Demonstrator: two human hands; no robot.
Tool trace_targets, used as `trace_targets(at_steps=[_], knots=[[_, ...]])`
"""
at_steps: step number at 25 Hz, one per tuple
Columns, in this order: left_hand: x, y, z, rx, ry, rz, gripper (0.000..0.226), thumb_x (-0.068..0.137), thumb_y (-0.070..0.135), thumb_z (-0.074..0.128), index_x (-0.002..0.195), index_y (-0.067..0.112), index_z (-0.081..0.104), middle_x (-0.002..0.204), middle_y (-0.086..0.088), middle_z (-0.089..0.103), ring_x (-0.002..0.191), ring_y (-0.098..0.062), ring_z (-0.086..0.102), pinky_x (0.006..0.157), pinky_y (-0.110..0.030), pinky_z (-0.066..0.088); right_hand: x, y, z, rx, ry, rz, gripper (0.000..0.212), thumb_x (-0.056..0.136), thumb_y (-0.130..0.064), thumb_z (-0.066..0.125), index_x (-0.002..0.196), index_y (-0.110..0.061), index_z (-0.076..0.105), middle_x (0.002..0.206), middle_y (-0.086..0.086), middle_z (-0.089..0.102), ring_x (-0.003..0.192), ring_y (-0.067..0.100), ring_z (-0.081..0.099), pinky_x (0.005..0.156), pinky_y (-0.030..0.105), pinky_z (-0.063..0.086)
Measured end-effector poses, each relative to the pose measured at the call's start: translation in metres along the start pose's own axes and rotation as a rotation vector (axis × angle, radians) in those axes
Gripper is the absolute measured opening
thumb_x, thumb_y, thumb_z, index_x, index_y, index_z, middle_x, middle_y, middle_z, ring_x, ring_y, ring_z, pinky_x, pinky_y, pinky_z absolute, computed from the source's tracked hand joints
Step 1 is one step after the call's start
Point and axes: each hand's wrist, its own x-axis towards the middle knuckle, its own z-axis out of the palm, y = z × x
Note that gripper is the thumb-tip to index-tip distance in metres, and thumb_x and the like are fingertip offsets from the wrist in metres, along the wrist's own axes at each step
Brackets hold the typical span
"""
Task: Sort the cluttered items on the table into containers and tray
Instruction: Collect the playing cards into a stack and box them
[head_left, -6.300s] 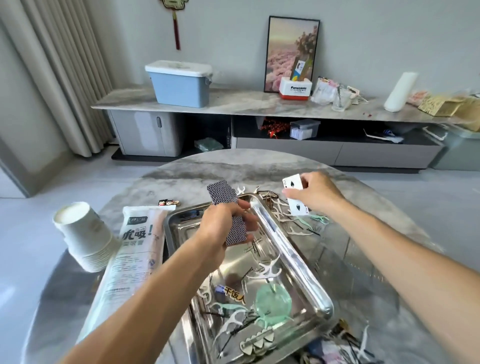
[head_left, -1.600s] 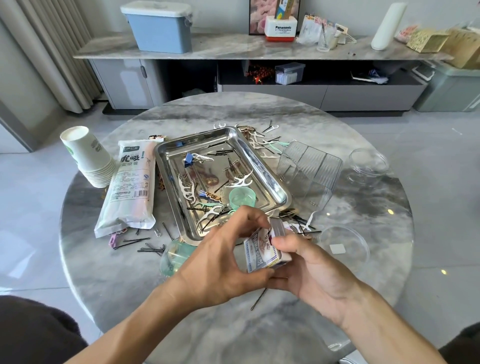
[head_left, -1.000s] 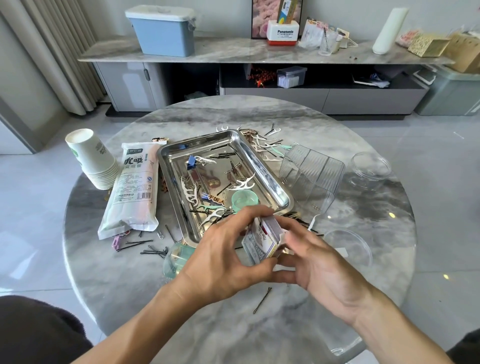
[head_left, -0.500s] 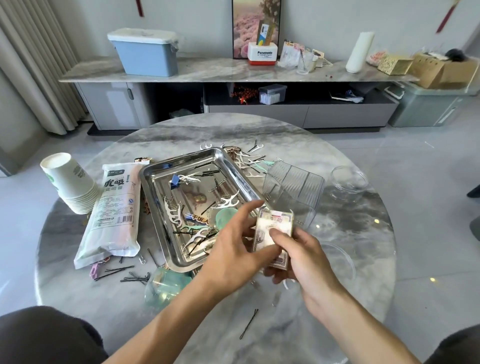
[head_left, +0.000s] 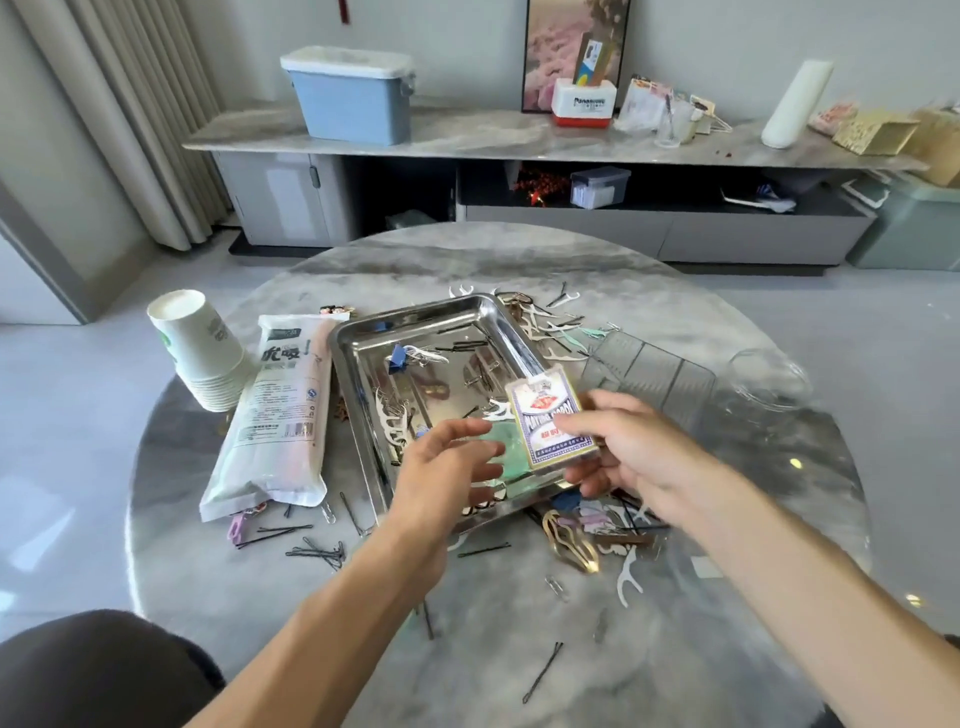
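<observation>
While the right hand grips a box of playing cards by its right edge, thumb across the printed front, the box sits tilted above the near right corner of the steel tray. Left hand released, fingers spread and slightly curled, just beside the box's left edge but apart from it, holding nothing.

Tray lies near the middle of the round marble table. Inside it: a blue binder clip, white floss picks, black hairpins, a pale green round lid partly hidden behind the left hand.

Left of the tray, touching its side, a long white plastic packet; beyond that, a stack of paper cups lying tilted.

Right of the tray, a clear ribbed plastic bin, then a clear round container farther right.

More floss picks scattered past the tray's far right corner. Near side of the table: loose hairpins, a gold hair clip, a paper clip, one white floss pick.
</observation>
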Motion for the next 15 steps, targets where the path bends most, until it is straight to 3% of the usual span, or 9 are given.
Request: trace_targets(at_steps=[3, 5, 9, 11, 13, 15], knots=[[0.004, 0.0, 0.003, 0.003, -0.017, 0.017, 0.015, 0.087, 0.014, 0.067, 0.099, 0.022, 0.071, 0.096, -0.001, 0.076, 0.081, -0.016, 0.068, 0.07, -0.03, 0.054, 0.006, -0.014, -0.019, -0.143, -0.024, 0.053, 0.018, 0.088, -0.009, 0.062, 0.106, -0.005, 0.06, 0.084, 0.018, 0.075, 0.058, 0.027, 0.067, 0.048, 0.028, 0.051], [0.005, -0.003, 0.009, 0.076, -0.039, 0.023, 0.013, 0.088, 0.016, 0.067, 0.095, 0.026, 0.071, 0.097, 0.002, 0.076, 0.084, -0.014, 0.068, 0.07, -0.029, 0.055, 0.004, -0.01, -0.044, -0.214, 0.046, 0.123, 0.016, 0.085, -0.01, 0.06, 0.101, -0.007, 0.059, 0.083, 0.018, 0.075, 0.062, 0.031, 0.068, 0.051, 0.029, 0.05], [-0.001, -0.004, 0.007, 0.047, -0.031, 0.001, 0.012, 0.088, 0.011, 0.067, 0.095, 0.02, 0.072, 0.099, -0.007, 0.074, 0.083, -0.018, 0.067, 0.081, -0.042, 0.057, -0.013, 0.009, -0.112, -0.376, 0.435, 0.188, 0.003, 0.083, -0.015, 0.059, 0.084, -0.012, 0.061, 0.059, 0.004, 0.07, 0.045, 0.018, 0.063, 0.042, 0.024, 0.046], [-0.006, -0.01, 0.002, 0.065, -0.031, 0.011, 0.011, 0.088, 0.013, 0.067, 0.096, 0.02, 0.071, 0.1, -0.007, 0.074, 0.083, -0.019, 0.067, 0.08, -0.04, 0.055, -0.015, 0.033, -0.133, -0.419, 0.561, 0.206, 0.009, 0.088, -0.014, 0.056, 0.084, -0.01, 0.063, 0.055, 0.004, 0.068, 0.041, 0.018, 0.06, 0.039, 0.022, 0.046], [-0.013, -0.012, 0.001, 0.092, -0.054, 0.049, 0.011, 0.089, 0.015, 0.066, 0.095, 0.022, 0.071, 0.1, -0.006, 0.074, 0.086, -0.018, 0.067, 0.079, -0.037, 0.053, -0.017, 0.057, -0.136, -0.324, 0.639, 0.2, 0.012, 0.094, -0.01, 0.054, 0.097, -0.005, 0.065, 0.067, 0.009, 0.068, 0.051, 0.022, 0.06, 0.038, 0.026, 0.049], [-0.027, -0.015, 0.002, 0.143, -0.055, 0.068, 0.011, 0.09, 0.016, 0.064, 0.095, 0.023, 0.071, 0.1, -0.003, 0.074, 0.087, -0.017, 0.067, 0.08, -0.035, 0.052, -0.024, 0.08, -0.132, -0.174, 0.634, 0.238, 0.025, 0.097, -0.011, 0.056, 0.121, -0.004, 0.057, 0.095, 0.016, 0.069, 0.073, 0.029, 0.065, 0.054, 0.037, 0.058]])
